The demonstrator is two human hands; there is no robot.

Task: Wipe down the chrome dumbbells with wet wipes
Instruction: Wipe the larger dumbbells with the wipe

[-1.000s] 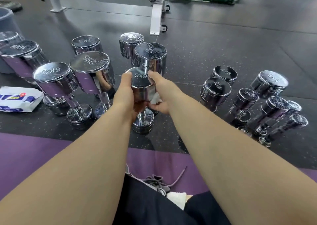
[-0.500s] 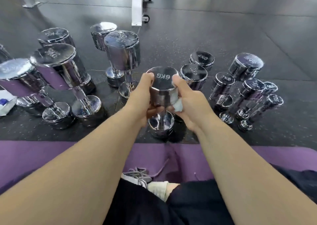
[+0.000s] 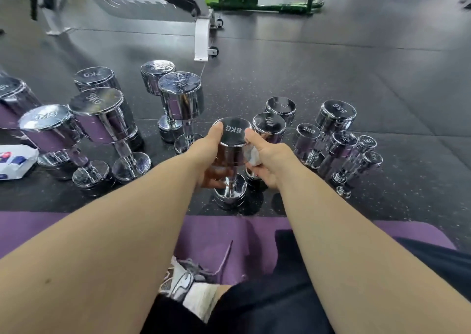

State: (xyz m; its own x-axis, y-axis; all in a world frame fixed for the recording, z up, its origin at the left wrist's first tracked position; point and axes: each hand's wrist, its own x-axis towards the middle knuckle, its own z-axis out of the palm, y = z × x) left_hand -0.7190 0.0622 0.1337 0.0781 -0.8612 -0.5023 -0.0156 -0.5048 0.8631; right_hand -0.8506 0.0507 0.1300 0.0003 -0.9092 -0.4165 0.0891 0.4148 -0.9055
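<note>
Dark speckled gym floor fills the view, with a purple mat along its near edge. At the far left a white and blue pack of wipes lies on the floor. Just beside it stands a cluster of large chrome dumbbells, upright on their ends, one marked 6KG and another 7KG. Behind them, further back, a white bench leg and a green frame stand on the floor.

In the middle, the 6KG dumbbell stands upright on the floor just past the mat. The left hand grips its upper head from the left, thumb lying along the top rim and fingers curled under the head. The right hand holds a crumpled white wet wipe in curled fingers and presses it against the right side of the same head, thumb pointing up towards the rim.

Directly behind the right hand stands a 4KG dumbbell. To the right is a group of smaller dumbbells, upright or leaning, with 2KG and 1KG marks readable
</note>
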